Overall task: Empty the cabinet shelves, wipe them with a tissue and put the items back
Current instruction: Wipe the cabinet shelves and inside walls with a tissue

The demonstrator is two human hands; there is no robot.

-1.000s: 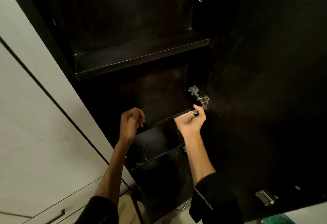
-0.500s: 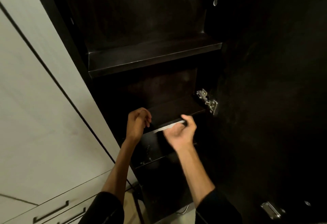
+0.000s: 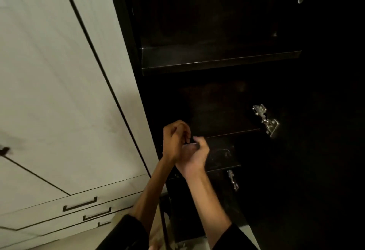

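Hands meet at the left end of the cabinet's middle shelf (image 3: 233,131): your left hand (image 3: 173,141) and right hand (image 3: 194,155) are curled and touching. Contents cannot be told; no writing legible.

Dark open cabinet (image 3: 217,22); bare upper shelf (image 3: 217,60) level; scuffed lower shelf (image 3: 221,154) beneath it.

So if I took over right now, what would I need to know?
Left hand: fingers curled, touching the right hand; what it holds is hidden.
Right hand: pinches something small and dark, too dim to name.
Both are at the front edge of the lower shelf.
Upper shelf looks bare, so emptying seems done.
Left: wiping, if not finished, and putting items back. No items in view.
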